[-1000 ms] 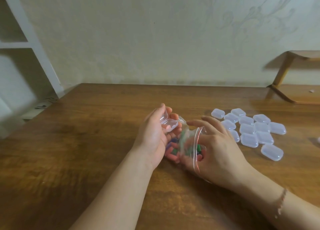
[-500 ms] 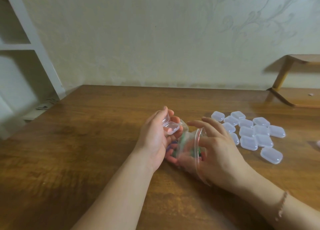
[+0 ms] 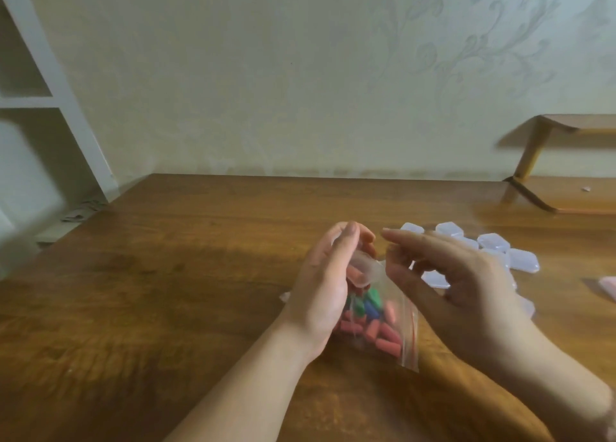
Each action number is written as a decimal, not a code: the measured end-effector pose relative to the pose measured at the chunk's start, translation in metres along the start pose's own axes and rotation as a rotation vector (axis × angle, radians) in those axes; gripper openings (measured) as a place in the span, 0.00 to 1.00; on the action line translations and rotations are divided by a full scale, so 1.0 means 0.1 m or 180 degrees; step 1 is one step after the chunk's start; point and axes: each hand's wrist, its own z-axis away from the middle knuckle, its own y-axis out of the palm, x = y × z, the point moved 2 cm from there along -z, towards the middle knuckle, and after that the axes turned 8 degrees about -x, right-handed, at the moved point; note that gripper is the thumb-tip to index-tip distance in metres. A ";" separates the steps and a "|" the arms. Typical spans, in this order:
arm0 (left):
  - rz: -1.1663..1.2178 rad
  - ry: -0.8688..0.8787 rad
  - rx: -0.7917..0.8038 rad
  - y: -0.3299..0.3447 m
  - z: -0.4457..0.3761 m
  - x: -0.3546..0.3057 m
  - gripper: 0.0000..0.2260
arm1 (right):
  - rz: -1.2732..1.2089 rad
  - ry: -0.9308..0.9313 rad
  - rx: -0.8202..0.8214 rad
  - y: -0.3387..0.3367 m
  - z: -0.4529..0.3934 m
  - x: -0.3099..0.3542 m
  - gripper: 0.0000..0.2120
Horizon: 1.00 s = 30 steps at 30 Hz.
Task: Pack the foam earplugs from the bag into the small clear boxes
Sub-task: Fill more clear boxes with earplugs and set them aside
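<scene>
Clear crinkly plastic, that's the bag (image 3: 383, 325): a small zip-top pouch lying on the wooden table (image 3: 166, 291) between the two hands. Its long axis runs roughly from the near right corner up and away toward the left, and the sealed strip with the thin red line (image 3: 414, 328) sits along the right edge, so the mouth faces right.

Inside are the foam earplugs (image 3: 373, 328), stubby rounded cylinders with a matte, soft look. Mostly salmon-red, with a few green and one blue in the middle of the pile. They lie every which way, no common direction.

The left hand (image 3: 330, 288) is curled around the far end of the bag, and a small clear box (image 3: 365, 266) sits in its fingers. It looks open, but it's blurry so I can't swear to it. One reddish plug shows just beside the box.

The right hand (image 3: 460, 291) hovers just right of the bag with its fingers loosely bent and the index stretched toward the left hand. I can't tell if it's pinching the bag's edge or only close to it.

Behind the right hand is a cluster of small clear boxes (image 3: 493, 245), frosted, rounded rectangles, lids down, lying flat and touching each other. A wooden shelf (image 3: 566, 161) stands at the table's far right against pale patterned wallpaper (image 3: 333, 74).
</scene>
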 end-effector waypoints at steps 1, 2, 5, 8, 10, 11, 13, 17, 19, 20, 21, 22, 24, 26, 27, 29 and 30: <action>0.0004 -0.0023 0.0086 0.02 0.01 0.00 0.22 | 0.0025 -0.0007 0.0050 0.02 0.01 0.02 0.15; -0.0009 -0.0039 0.0143 0.03 0.02 0.01 0.24 | 0.0015 0.0029 0.0093 0.03 0.02 0.02 0.14; 0.0053 -0.0051 0.0217 0.07 0.03 0.03 0.25 | 0.0186 -0.0088 0.0143 0.02 0.02 0.00 0.09; 0.0095 -0.0017 0.0326 0.09 0.06 0.00 0.23 | 0.0219 -0.0143 0.0150 0.02 0.02 -0.02 0.07; 0.0133 -0.0014 0.0356 0.08 0.06 -0.01 0.23 | 0.0175 -0.0112 0.0220 0.03 0.03 -0.03 0.08; 0.0139 -0.0019 0.0365 0.08 0.07 -0.02 0.23 | 0.0180 -0.0095 0.0261 0.04 0.02 -0.04 0.09; 0.0159 -0.0085 0.0361 0.07 0.06 -0.01 0.23 | 0.0164 -0.0109 0.0353 0.03 0.02 -0.05 0.10; 0.0231 -0.0228 0.0232 0.04 0.06 0.01 0.22 | 0.0189 -0.0149 0.0402 0.00 0.03 -0.02 0.13; 0.0253 -0.0280 0.0213 0.04 0.07 0.00 0.16 | 0.0304 -0.0153 0.0367 -0.01 0.04 -0.01 0.16; 0.0283 -0.0287 0.0226 0.04 0.06 -0.01 0.12 | 0.0299 -0.0116 0.0350 0.00 0.04 -0.02 0.19; 0.0289 -0.0266 0.0232 0.05 0.06 -0.02 0.12 | 0.0243 -0.0056 0.0346 0.00 0.05 -0.02 0.22; 0.0289 -0.0244 0.0248 0.04 0.05 -0.03 0.14 | 0.0191 -0.0021 0.0358 0.00 0.05 -0.03 0.25; 0.0288 -0.0234 0.0256 0.03 0.04 -0.03 0.19 | 0.0182 -0.0058 0.0411 -0.01 0.05 -0.03 0.27; 0.0321 -0.0269 0.0224 0.01 0.04 -0.03 0.21 | 0.0172 -0.0067 0.0458 -0.03 0.04 -0.04 0.22; 0.0330 -0.0259 0.0189 0.00 0.04 -0.03 0.20 | 0.0101 0.0007 0.0416 -0.04 0.04 -0.05 0.17; 0.0210 -0.0155 0.0098 -0.02 0.04 -0.04 0.17 | -0.0170 0.0273 0.0161 -0.05 0.02 -0.08 0.10; 0.0105 -0.0073 0.0052 -0.03 0.04 -0.05 0.15 | -0.0308 0.0399 0.0015 -0.06 0.00 -0.09 0.09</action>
